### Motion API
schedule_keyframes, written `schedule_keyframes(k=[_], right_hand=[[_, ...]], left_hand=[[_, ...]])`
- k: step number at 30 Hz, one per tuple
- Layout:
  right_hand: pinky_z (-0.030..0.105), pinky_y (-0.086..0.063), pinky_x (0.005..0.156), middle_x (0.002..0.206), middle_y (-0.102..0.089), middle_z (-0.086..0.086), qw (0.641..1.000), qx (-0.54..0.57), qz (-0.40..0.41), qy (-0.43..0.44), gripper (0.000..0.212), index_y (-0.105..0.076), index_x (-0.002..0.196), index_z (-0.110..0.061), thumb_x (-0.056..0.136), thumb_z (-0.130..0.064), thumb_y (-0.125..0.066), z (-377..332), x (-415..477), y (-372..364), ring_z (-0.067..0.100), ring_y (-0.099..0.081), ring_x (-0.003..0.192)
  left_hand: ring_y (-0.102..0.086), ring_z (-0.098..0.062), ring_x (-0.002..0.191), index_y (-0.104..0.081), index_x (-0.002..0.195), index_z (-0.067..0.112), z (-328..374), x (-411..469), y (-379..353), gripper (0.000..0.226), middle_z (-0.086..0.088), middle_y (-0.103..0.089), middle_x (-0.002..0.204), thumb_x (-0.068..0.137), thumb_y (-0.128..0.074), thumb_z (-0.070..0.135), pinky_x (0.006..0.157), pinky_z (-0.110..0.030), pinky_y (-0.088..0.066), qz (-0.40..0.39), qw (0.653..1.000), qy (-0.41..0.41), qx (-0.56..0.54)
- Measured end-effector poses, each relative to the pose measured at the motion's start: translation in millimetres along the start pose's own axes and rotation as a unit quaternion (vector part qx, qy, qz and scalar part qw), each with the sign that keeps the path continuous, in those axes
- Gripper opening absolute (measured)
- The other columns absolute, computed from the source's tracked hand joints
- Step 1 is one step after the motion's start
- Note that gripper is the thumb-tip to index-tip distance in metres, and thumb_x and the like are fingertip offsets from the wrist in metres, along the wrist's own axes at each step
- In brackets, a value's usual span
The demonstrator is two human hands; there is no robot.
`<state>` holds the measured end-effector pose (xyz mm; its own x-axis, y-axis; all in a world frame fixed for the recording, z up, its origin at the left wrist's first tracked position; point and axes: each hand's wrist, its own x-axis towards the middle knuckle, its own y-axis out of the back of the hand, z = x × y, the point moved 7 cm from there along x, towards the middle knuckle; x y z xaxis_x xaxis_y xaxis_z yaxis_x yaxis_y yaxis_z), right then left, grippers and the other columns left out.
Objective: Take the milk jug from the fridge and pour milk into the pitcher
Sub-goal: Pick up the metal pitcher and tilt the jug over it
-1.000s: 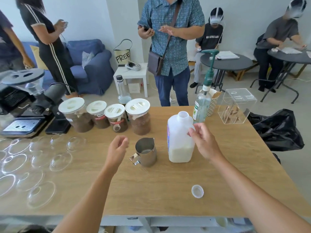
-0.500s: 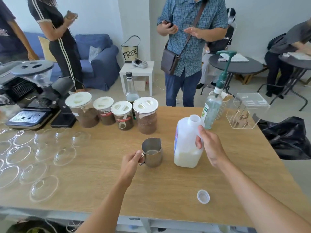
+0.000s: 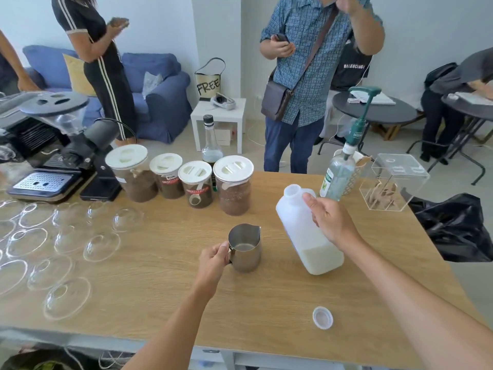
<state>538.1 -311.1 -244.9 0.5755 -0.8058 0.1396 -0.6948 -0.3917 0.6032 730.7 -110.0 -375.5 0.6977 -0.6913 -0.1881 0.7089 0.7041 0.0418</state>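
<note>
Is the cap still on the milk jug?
No. The milk jug has an open neck, and its cap lies on the table nearer the person.

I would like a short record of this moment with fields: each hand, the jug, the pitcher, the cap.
left hand: holds the handle of the pitcher
right hand: grips the milk jug near its top
milk jug: uncapped, tilted toward the pitcher, milk low in it
pitcher: upright on the table; no milk stream visible
cap: lies on the table, apart from the jug
</note>
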Motion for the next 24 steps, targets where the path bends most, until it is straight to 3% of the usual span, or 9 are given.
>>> schedule_keyframes(k=[3, 9, 17, 24], right_hand=[[0.034, -0.027, 0.053, 0.054, -0.034, 0.002, 0.997, -0.072, -0.001, 0.039, 0.057, -0.036, 0.058, -0.012, 0.099, -0.052, -0.041, -8, 2, 1, 0.016, -0.033, 0.051], [0.036, -0.025, 0.051, 0.047, -0.032, 0.000, 0.975, -0.202, -0.043, 0.087, 0.056, -0.027, 0.053, -0.012, 0.104, -0.034, -0.037, -19, 6, -18, 0.020, -0.035, 0.048], [0.032, -0.017, 0.044, 0.046, -0.032, -0.001, 0.942, -0.298, -0.113, 0.103, 0.054, -0.025, 0.053, -0.015, 0.104, -0.033, -0.029, -23, -1, -46, 0.017, -0.029, 0.042], [0.031, -0.022, 0.044, 0.047, -0.030, -0.001, 0.926, -0.330, -0.155, 0.096, 0.055, -0.028, 0.054, -0.014, 0.104, -0.037, -0.026, -22, -4, -67, 0.019, -0.030, 0.043]], left_hand=[[-0.033, -0.003, 0.047, -0.035, 0.053, 0.014, 1, 1, -3, 0.051, 0.009, -0.033, 0.049, 0.103, -0.043, 0.005, 0.052, -0.012, -0.038, -0.003, 1.000, -0.012, 0.000], [-0.029, -0.006, 0.050, -0.038, 0.061, 0.010, -2, 1, -1, 0.042, 0.002, -0.029, 0.056, 0.103, -0.044, 0.008, 0.051, -0.014, -0.033, 0.003, 0.999, -0.029, 0.028], [-0.030, -0.005, 0.051, -0.036, 0.061, 0.012, 2, 0, -1, 0.043, 0.009, -0.032, 0.053, 0.104, -0.043, 0.012, 0.052, -0.012, -0.037, -0.007, 0.998, -0.032, 0.058], [-0.028, -0.006, 0.052, -0.033, 0.062, 0.014, 1, 0, -2, 0.043, 0.012, -0.031, 0.053, 0.105, -0.041, 0.014, 0.055, -0.020, -0.032, -0.023, 0.997, -0.031, 0.069]])
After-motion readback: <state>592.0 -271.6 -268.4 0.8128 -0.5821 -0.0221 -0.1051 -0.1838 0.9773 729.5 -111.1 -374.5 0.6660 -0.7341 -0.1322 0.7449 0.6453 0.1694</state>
